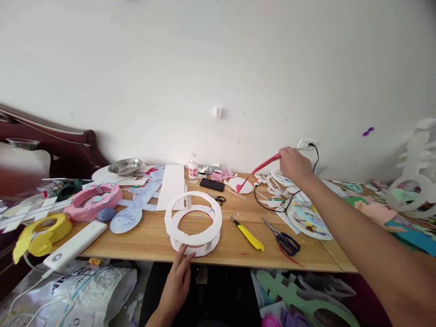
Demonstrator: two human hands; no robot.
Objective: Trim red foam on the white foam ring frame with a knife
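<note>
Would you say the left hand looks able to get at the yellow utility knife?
Probably yes: the yellow utility knife lies uncovered on the table, and the left hand, at the white ring frame, could pass in front of it.

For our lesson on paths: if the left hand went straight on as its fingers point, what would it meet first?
The white ring frame: the left hand has its fingertips at the near edge, apparently touching, though this single view leaves exact depth unclear.
</note>
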